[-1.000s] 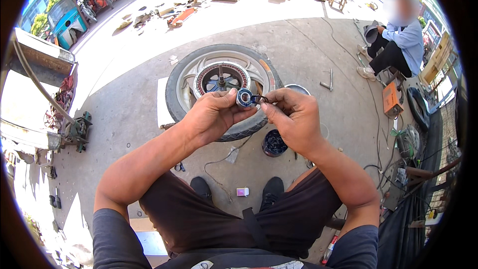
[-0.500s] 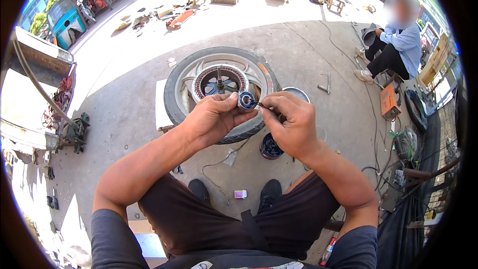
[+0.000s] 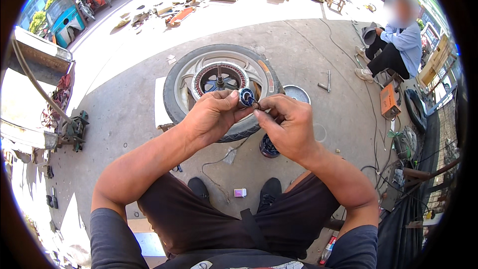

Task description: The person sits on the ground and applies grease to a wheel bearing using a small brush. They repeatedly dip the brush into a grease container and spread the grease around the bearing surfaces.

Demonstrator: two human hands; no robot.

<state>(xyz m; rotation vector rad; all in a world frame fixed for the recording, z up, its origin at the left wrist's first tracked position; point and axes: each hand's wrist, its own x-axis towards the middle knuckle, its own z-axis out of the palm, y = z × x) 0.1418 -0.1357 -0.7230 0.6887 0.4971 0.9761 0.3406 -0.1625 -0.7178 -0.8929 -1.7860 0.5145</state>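
No words or numbers legible. Just beyond the grip and to its right, on the sidewall of the tyre (image 3: 171, 89): an orange strip (image 3: 267, 70), with marks too small to make out. Below the grip: a small pink and white box (image 3: 240, 193), with print too small to read. Further below, on the dark shirt (image 3: 234, 259): pale and red print, cut off and unreadable. Low and well right of the grip, on a bottle (image 3: 329, 246): a red label, likewise illegible.

The bearing (image 3: 245, 96) is shiny metal smeared with glossy dark-blue grease (image 3: 251, 101). The wheel (image 3: 187, 73) is dull silvery metal, its tyre (image 3: 172, 100) matt, treaded rubber. The floor (image 3: 130, 129) is matt grey concrete.
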